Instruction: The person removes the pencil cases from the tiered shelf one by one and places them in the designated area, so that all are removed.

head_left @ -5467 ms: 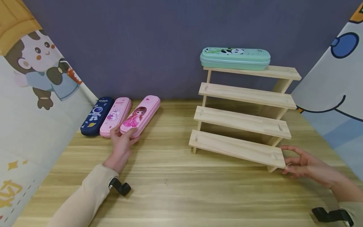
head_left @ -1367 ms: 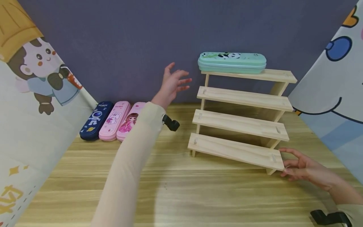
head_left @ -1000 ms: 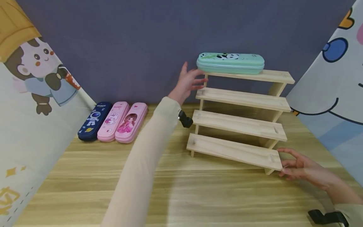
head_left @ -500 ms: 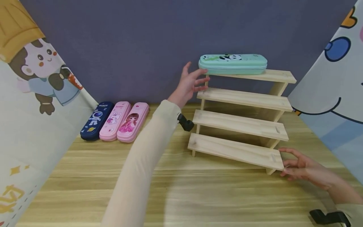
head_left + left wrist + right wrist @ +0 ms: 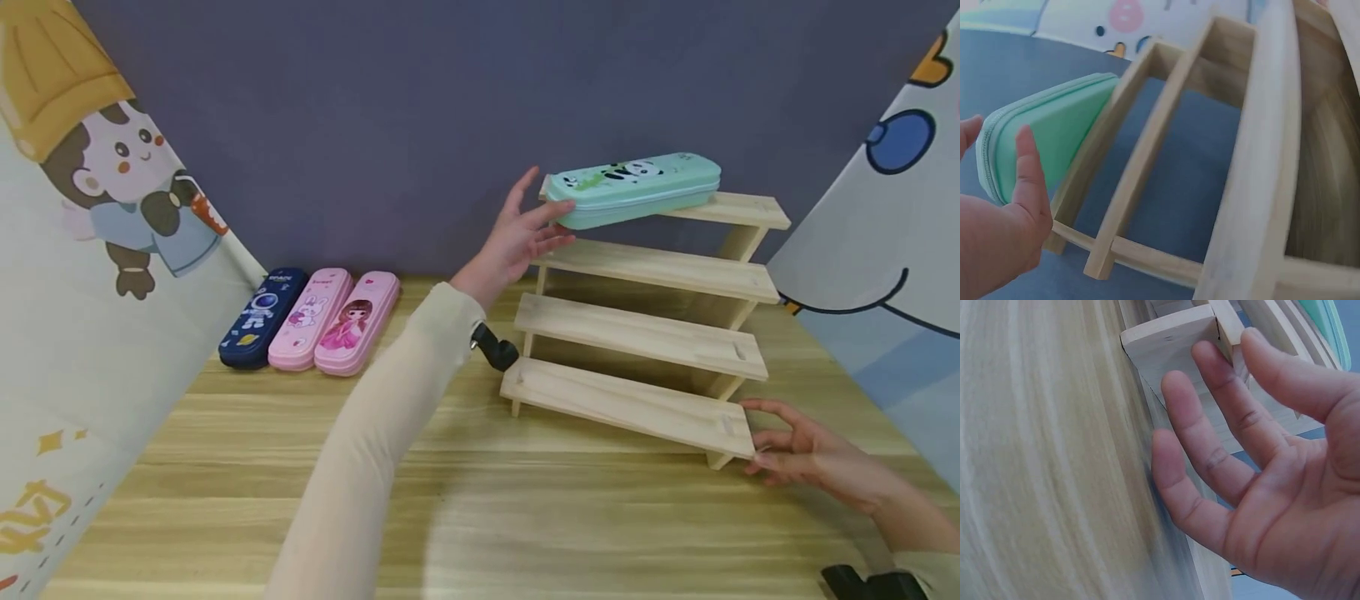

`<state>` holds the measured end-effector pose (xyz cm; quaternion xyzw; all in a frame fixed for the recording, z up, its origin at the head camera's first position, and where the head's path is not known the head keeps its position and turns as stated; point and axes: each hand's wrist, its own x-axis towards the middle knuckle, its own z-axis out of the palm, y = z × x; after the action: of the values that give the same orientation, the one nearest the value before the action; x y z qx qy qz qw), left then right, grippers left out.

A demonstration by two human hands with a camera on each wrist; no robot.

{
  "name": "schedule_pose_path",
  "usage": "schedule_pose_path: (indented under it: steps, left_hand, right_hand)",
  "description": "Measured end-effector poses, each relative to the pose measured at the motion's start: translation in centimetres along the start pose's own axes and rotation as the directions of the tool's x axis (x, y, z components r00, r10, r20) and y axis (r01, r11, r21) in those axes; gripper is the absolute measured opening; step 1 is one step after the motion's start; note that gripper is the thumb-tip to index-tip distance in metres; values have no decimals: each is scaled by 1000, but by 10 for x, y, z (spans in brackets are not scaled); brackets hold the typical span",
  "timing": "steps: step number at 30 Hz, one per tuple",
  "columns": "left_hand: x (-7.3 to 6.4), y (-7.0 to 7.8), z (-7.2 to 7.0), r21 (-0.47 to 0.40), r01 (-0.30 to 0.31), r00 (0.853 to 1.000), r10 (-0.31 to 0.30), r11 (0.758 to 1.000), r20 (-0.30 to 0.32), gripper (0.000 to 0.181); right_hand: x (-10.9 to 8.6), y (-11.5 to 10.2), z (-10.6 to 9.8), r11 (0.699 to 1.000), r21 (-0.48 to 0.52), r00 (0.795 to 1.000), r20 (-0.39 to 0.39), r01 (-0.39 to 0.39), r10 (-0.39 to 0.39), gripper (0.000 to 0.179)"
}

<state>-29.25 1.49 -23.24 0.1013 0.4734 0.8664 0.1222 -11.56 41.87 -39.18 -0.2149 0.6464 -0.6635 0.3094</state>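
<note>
My left hand (image 5: 517, 242) holds the left end of a mint-green panda pencil case (image 5: 637, 187), a digit on either side of that end in the left wrist view. The case lies skewed across the top step of a four-tier wooden display rack (image 5: 645, 337), its left end jutting forward over the step's front edge. At the right end of the lowest step, my right hand (image 5: 810, 454) has its thumb and index finger at the board's corners. In the right wrist view, the other fingers (image 5: 1185, 403) are spread loosely beside the rack's side panel (image 5: 1172, 344).
To the left on the wood-grain table (image 5: 300, 467), three pencil cases lie side by side: a navy astronaut case (image 5: 262, 317), a pink rabbit case (image 5: 310, 319) and a pink doll case (image 5: 357, 322). A dark blue backdrop (image 5: 375, 125) stands behind, with printed cartoon panels on both sides.
The doll case was straightened and released. My left hand crossed to the rack and took the panda case's left end, which has swung forward. My right hand has stayed at the lowest step.
</note>
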Motion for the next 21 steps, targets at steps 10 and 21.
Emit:
schedule_pose_path:
  steps: [10, 21]
  left_hand:
    - [-7, -1, 6, 181, 11, 999, -20, 983, 51, 65]
    - [-6, 4, 10, 203, 53, 993, -73, 978, 90, 60]
  right_hand:
    - [0, -1, 4, 1000, -3, 1000, -17, -6, 6, 69]
    - [0, 1, 2, 1000, 27, 1000, 4, 9, -10, 71]
